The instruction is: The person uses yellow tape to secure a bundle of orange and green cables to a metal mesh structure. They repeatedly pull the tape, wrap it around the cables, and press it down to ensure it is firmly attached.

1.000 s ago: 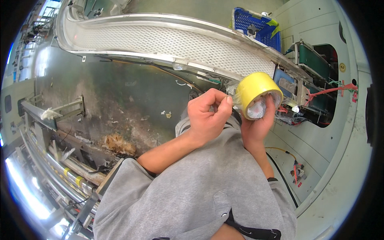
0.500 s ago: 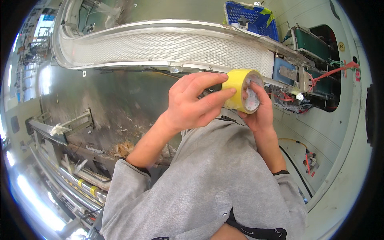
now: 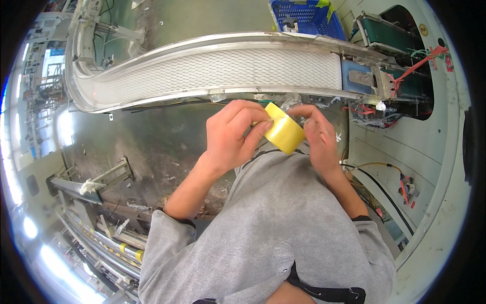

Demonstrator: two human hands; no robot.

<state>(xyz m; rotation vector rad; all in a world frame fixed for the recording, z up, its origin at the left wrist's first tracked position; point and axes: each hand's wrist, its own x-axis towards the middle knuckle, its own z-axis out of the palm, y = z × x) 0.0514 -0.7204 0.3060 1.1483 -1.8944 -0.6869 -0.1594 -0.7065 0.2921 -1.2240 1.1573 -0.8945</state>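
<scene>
A roll of yellow tape [image 3: 285,133] is held in front of my chest, tilted so that its shiny outer face shows. My left hand [image 3: 234,130] pinches the roll's left edge between thumb and forefinger, and the other fingers are curled in. On the other side my right hand [image 3: 318,133] grips the roll, fingers bent around its far side. The core and some of the right fingertips are hidden behind the tape. Whether a loose tape end lies in my left pinch is too small to tell.
Beyond my hands a curved conveyor with a white mesh belt [image 3: 217,71] crosses the view. Behind it stands a blue basket [image 3: 309,23]. Green conveyor ends [image 3: 387,35] enter a pale machine wall at the right. At lower left are metal rollers [image 3: 109,253].
The roll has moved left and down and turned, so its open core no longer faces me. My right hand has shifted with it, and my left hand pinches its edge. The view has shifted slightly.
</scene>
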